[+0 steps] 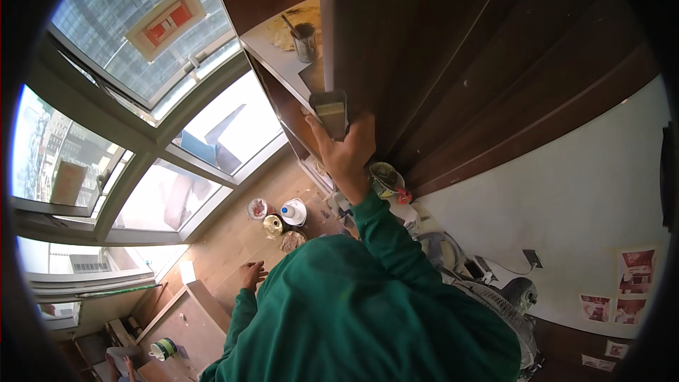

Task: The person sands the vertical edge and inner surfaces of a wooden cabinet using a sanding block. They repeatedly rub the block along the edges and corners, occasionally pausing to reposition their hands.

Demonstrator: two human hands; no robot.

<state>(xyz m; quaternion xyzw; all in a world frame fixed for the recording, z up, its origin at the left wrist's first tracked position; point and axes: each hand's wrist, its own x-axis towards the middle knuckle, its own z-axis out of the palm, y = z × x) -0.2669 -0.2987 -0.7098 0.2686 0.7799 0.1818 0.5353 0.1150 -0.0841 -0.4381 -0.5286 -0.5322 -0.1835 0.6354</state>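
Observation:
My right hand (347,151) is raised in front of me, gripping a small rectangular block (332,116) with a dark outer layer, perhaps sandpaper. The block meets the lower end of a pale vertical cabinet edge (327,37); whether it presses on it I cannot tell. To its left is a white-edged shelf (270,61), where a stained can (304,45) with a stick or brush handle in it stands by a yellowish cloth or paper. Low at my left side, my left hand (253,275) holds nothing, its fingers loosely bent and apart.
Dark wood panels (424,53) rise to the right. Several tubs and cans, including a white bucket (299,212), stand on the wooden floor (228,244). A bucket (387,176) sits below the panels. A fan (498,307) is behind me; another person's hand (129,363) shows at lower left.

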